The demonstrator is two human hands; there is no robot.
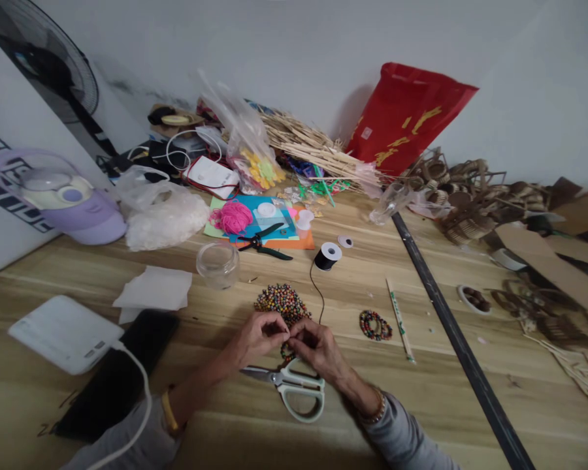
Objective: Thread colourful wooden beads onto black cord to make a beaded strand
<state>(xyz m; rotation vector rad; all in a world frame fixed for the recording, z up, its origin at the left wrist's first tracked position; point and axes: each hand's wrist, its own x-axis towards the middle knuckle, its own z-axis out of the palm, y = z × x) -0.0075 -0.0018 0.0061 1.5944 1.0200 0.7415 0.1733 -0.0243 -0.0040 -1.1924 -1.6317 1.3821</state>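
Note:
My left hand [263,337] and my right hand [315,344] meet fingertip to fingertip, both pinched closed on a thin cord too fine to see clearly. Just under them hangs a short strand of coloured beads [287,353], partly covered by my fingers. A pile of loose multicoloured beads [281,301] lies right behind my hands. From a spool of black cord [328,256], a line runs down toward my right hand. White-handled scissors [301,393] lie on the table below my hands, blades to the left.
A finished-looking beaded bracelet [375,325] and a paper-wrapped stick [400,321] lie to the right. Behind are a clear jar [218,266], black pliers [264,243] and pink yarn [234,217]. A white power bank [66,334] with a cable is at left; a dark strip [453,329] crosses the right.

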